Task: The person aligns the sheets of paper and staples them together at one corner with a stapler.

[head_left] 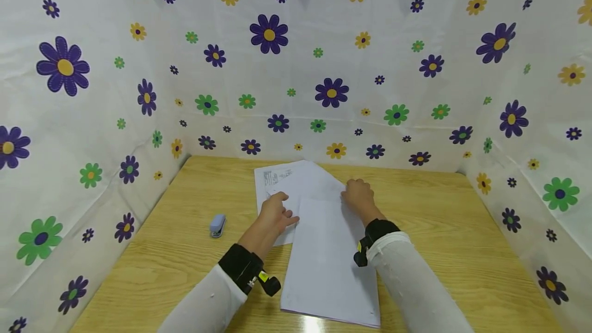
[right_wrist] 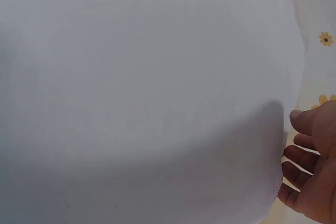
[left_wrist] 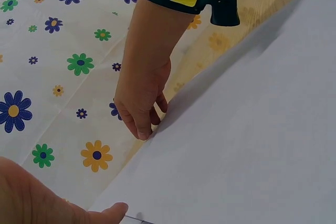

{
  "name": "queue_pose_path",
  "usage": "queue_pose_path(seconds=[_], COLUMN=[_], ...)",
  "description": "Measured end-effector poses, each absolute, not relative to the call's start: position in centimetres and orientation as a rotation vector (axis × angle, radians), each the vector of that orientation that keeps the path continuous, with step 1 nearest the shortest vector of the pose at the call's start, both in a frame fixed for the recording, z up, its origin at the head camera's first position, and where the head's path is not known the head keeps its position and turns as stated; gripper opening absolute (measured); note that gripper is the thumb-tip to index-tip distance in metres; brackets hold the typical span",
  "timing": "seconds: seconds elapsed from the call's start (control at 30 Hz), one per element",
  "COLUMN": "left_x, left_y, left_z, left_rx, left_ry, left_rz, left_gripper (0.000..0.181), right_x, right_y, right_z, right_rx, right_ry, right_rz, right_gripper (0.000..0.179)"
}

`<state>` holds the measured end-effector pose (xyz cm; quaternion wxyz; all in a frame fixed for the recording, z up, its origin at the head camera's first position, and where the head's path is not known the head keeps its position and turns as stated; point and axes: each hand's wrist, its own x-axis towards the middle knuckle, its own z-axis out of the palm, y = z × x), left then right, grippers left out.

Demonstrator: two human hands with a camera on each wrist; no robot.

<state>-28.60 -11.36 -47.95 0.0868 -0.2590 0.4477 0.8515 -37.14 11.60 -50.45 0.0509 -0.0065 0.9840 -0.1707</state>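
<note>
White sheets of paper [head_left: 333, 266] lie overlapped on the wooden table, their long side running toward the front edge. At the back, another sheet [head_left: 307, 176] fans out over a page with printing and handwriting [head_left: 277, 174]. My right hand [head_left: 359, 199] pinches the right edge of the paper; its fingertips meet that edge in the right wrist view too. On the left side, my left hand [head_left: 276, 213] is at the sheets with thumb extended and fingers loosely bent. Part of this hand shows low in the left wrist view, its thumb [left_wrist: 113, 213] straight beside the paper.
A small light-blue stapler [head_left: 217, 225] stands on the wooden table [head_left: 152, 271], left of the papers. White cloth with flower prints [head_left: 296, 66] rises around the back and both sides. Black wrist straps with cameras sit over both white sleeves.
</note>
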Motion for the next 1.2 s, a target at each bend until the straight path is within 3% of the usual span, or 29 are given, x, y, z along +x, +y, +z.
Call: queue_pose_path(seconds=[0.23,0.83,1.2], left_x=[-29.1,-29.4,-29.8], left_y=[-11.4,-11.5,-11.5], left_z=[-48.1,-48.7,-49.4], left_rx=[-0.843,-0.788,-0.783], left_ry=[1.230,1.146,1.259], left_rz=[2.545,2.538,2.500], left_gripper=[0.080,0.071,0.071], right_x=[-37.3,-38.1,-38.2], right_y=[11.6,12.2,13.2], right_z=[-51.0,-51.9,-51.9], right_rx=[-0.046,-0.024,0.042], right_ry=[3.006,2.960,2.802], right_rz=[-0.525,-0.747,-1.243], right_gripper=[0.049,0.052,0.040])
